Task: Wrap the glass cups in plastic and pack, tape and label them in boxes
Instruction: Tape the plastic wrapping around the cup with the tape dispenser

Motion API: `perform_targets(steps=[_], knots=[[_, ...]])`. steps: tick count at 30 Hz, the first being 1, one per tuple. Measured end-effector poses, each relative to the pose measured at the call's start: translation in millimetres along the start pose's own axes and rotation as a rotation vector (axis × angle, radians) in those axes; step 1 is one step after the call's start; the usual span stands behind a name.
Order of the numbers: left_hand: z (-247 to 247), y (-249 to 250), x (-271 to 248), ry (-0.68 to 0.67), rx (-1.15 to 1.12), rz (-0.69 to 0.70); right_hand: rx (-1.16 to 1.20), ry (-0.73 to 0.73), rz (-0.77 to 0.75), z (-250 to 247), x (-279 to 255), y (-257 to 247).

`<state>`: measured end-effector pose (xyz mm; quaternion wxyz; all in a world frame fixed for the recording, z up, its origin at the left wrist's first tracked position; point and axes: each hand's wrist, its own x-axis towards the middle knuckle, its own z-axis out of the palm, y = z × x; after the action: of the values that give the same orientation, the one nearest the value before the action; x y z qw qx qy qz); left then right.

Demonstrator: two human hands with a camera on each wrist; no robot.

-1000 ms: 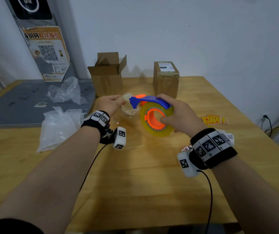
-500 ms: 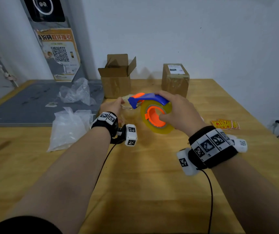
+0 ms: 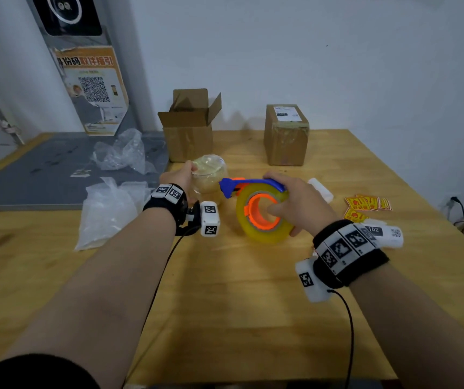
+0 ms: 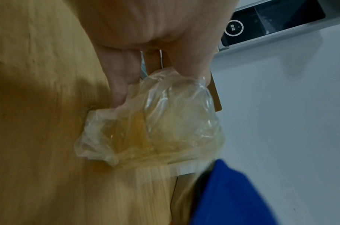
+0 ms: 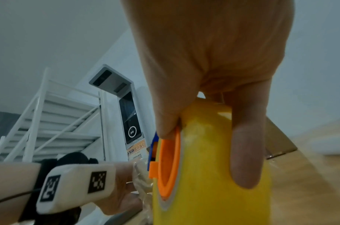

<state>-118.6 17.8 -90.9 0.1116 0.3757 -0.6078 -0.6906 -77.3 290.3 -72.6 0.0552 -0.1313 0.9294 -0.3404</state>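
My left hand (image 3: 181, 175) grips a glass cup wrapped in clear plastic (image 3: 209, 175) just above the wooden table (image 3: 239, 304). In the left wrist view the fingers (image 4: 119, 85) curl round the crinkled wrap of the wrapped cup (image 4: 155, 126). My right hand (image 3: 295, 200) holds a tape dispenser (image 3: 261, 211), a yellow roll on an orange core with a blue handle, thumb inside the core. Its blue tip sits right beside the cup. The right wrist view shows the dispenser (image 5: 204, 167) and fingers (image 5: 246, 152) over the roll. An open cardboard box (image 3: 190, 130) stands behind the cup.
A taped, labelled box (image 3: 285, 136) stands at the back right. Plastic bags (image 3: 107, 211) and crumpled plastic (image 3: 121, 153) lie left, by a grey mat (image 3: 43, 178). Red-yellow stickers (image 3: 365, 206) and a white item (image 3: 320, 188) lie right of my right hand.
The left hand has raised the wrapped cup and turned it more upright. The dispenser in the right hand stays close beside it. The head view has shifted a little.
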Motion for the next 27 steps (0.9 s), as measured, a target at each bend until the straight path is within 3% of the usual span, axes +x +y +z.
perform_targets(steps=[3,8,14,18,22,27], knots=[[-13,-10,8,0.038,-0.012,-0.032,0.077,-0.062,0.117,-7,5,-1],[-18,-27,8,-0.109,-0.13,-0.098,0.329,-0.047,0.213,-12,13,5],[-17,-21,21,-0.146,-0.085,-0.094,0.662,0.034,0.362,-1,41,25],[-22,-20,26,-0.165,-0.005,-0.087,0.808,0.0,0.474,5,62,32],[-27,-14,19,-0.233,0.039,-0.057,0.827,-0.051,0.526,15,76,27],[-20,0,8,-0.29,0.135,0.047,0.576,-0.06,0.507,7,81,9]])
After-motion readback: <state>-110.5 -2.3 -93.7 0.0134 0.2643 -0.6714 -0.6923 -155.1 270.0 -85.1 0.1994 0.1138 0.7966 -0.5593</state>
